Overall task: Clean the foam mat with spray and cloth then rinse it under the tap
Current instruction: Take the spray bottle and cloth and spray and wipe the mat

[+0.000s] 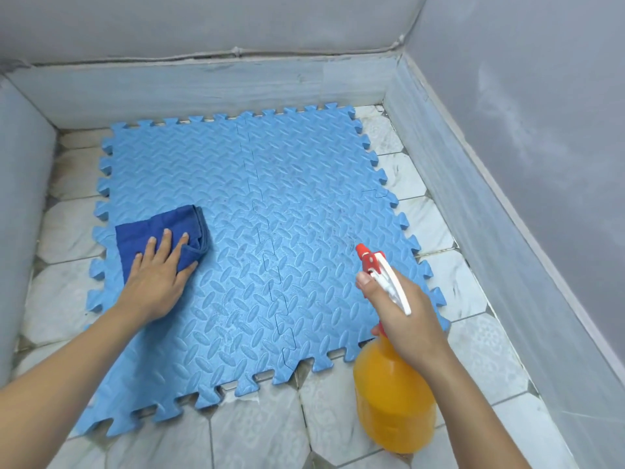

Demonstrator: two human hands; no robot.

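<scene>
One left hand (154, 282) lies flat with its fingers spread, pressing on one folded dark blue cloth (162, 236). The cloth sits on the left side of the blue foam mat (257, 204). The mat is made of four puzzle pieces joined together, and it lies flat on the tiled floor (436, 228) in a corner with grey walls. One right hand (406, 319) is wrapped around the neck of one orange spray bottle (394, 390), held over the mat's near right corner.
</scene>
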